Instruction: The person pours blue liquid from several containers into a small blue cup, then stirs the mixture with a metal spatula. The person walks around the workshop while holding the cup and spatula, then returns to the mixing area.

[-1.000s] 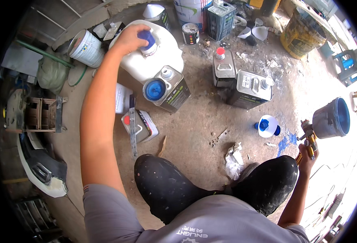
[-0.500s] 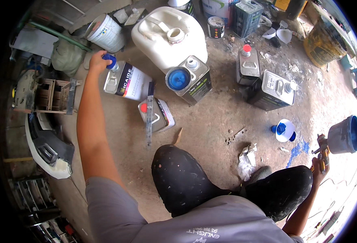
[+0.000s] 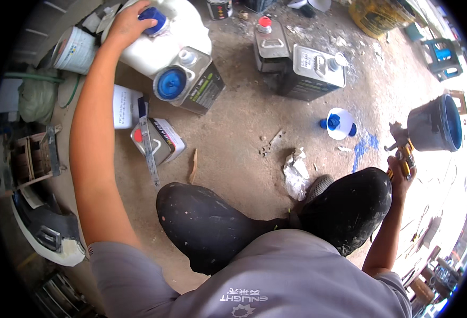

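Note:
My left hand (image 3: 129,24) is closed on a blue cap (image 3: 155,21) at the mouth of the large white plastic jug (image 3: 138,53). Just below it stands a square metal can (image 3: 201,90) with a blue-stained lid (image 3: 171,84) on top. My right hand (image 3: 403,175) grips a spray gun (image 3: 403,151) with a large grey cup (image 3: 427,124), blue inside. Left of my knees are a white can (image 3: 125,106) and a red-capped can (image 3: 167,146) with a metal strip (image 3: 149,159) across it. A white cone (image 3: 338,116) with blue paint lies toward the gun.
Two metal cans (image 3: 270,53) (image 3: 310,79) stand at centre back. A yellow bucket (image 3: 376,16) and grey stool (image 3: 440,58) are behind, a white bucket (image 3: 74,50) at left. Crumpled plastic (image 3: 296,175), blue spills and a car bumper (image 3: 45,228) lie around me.
My left hand has gone from the jug down-left to the white can and back up onto the jug with the blue cap. The view has shifted; my right hand still holds the gun.

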`<state>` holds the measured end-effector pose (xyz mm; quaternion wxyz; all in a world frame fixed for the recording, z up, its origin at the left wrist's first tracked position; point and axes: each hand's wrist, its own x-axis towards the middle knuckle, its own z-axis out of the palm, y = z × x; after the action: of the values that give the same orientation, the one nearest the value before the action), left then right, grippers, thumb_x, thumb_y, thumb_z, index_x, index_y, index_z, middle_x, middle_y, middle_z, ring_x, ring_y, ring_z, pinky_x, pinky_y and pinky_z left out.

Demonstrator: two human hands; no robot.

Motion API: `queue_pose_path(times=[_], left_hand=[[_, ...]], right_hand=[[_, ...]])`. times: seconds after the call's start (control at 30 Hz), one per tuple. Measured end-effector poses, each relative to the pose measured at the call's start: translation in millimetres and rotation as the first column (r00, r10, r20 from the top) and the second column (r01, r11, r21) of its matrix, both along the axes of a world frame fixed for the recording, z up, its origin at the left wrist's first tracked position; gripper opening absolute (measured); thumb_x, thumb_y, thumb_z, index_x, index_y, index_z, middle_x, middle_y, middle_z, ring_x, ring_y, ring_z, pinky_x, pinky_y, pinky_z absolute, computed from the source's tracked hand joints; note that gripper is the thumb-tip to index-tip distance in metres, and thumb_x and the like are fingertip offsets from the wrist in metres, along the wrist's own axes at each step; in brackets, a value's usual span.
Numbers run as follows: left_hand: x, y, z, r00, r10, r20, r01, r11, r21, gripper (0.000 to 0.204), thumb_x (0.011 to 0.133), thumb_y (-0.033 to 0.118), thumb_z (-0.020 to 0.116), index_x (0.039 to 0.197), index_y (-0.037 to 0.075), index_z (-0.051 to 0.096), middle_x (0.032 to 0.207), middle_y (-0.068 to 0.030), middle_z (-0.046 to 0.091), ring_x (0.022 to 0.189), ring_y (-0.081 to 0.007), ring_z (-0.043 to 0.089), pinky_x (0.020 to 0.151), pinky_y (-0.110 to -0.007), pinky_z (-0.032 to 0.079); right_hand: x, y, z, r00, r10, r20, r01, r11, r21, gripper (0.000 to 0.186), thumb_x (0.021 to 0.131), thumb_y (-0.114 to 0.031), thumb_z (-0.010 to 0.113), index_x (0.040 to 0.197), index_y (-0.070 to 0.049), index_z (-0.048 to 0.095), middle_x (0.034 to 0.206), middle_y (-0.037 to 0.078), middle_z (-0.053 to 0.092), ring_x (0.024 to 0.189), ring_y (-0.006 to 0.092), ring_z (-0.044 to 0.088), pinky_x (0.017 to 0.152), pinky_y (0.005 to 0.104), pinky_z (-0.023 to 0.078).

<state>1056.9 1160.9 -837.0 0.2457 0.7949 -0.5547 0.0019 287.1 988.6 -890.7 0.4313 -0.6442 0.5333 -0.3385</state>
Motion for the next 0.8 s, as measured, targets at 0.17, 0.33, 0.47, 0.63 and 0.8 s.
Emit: queue_pose_path(times=[0.17, 0.33, 0.47, 0.63, 0.8], left_hand=[[48, 7, -11, 0.996, 0.064, -0.068, -0.049, 0.979, 0.197, 0.062, 0.087, 0.023, 0.080, 0.142, 0.000, 0.061, 0.134, -0.0181, 0.070, 0.124, -0.0274, 0.066, 0.108, -0.036, 0.048], [-52, -16, -9, 0.840, 0.112, 0.531, -0.175, 0.982, 0.070, 0.051, 0.096, 0.028, 0.074, 0.138, 0.000, 0.064, 0.132, -0.0204, 0.068, 0.123, -0.0367, 0.063, 0.108, -0.043, 0.048], [-221, -45, -65, 0.881, -0.346, 0.323, 0.352, 0.935, 0.041, 0.026, 0.094, 0.012, 0.073, 0.117, 0.001, 0.071, 0.119, -0.0180, 0.069, 0.112, -0.0359, 0.065, 0.096, -0.044, 0.053], [-415, -32, -206, 0.697, -0.659, -0.282, 0.669, 0.455, 0.588, 0.060, 0.084, 0.027, 0.085, 0.136, 0.011, 0.062, 0.129, -0.0172, 0.063, 0.123, -0.0335, 0.062, 0.092, -0.044, 0.057], [-516, -36, -277, 0.691, -0.683, -0.239, 0.642, 0.426, 0.638, 0.078, 0.068, 0.034, 0.094, 0.137, 0.011, 0.064, 0.158, -0.0229, 0.045, 0.139, -0.0383, 0.050, 0.105, -0.050, 0.049]], right_hand=[[-5, -1, -5, 0.999, -0.014, 0.029, 0.014, 1.000, -0.009, 0.043, 0.083, -0.001, 0.078, 0.125, 0.002, 0.069, 0.104, 0.002, 0.068, 0.095, 0.0130, 0.064, 0.086, 0.0281, 0.049], [-21, -9, -14, 0.999, -0.039, 0.011, 0.040, 0.999, -0.030, 0.043, 0.083, -0.002, 0.076, 0.125, 0.004, 0.069, 0.102, 0.002, 0.067, 0.091, 0.0125, 0.063, 0.084, 0.0283, 0.050], [-36, -10, -22, 0.994, -0.112, -0.008, 0.113, 0.993, 0.034, 0.045, 0.081, -0.004, 0.077, 0.124, 0.006, 0.068, 0.098, 0.002, 0.067, 0.086, 0.0116, 0.062, 0.080, 0.0271, 0.050], [-43, -15, -36, 0.988, -0.156, -0.012, 0.156, 0.983, 0.099, 0.036, 0.083, -0.004, 0.076, 0.118, 0.000, 0.069, 0.090, 0.000, 0.064, 0.077, 0.0092, 0.059, 0.070, 0.0267, 0.047], [-76, -13, -58, 0.991, -0.136, 0.006, 0.134, 0.982, 0.133, 0.028, 0.087, -0.004, 0.075, 0.113, -0.001, 0.068, 0.084, 0.000, 0.063, 0.071, 0.0075, 0.057, 0.064, 0.0239, 0.045]])
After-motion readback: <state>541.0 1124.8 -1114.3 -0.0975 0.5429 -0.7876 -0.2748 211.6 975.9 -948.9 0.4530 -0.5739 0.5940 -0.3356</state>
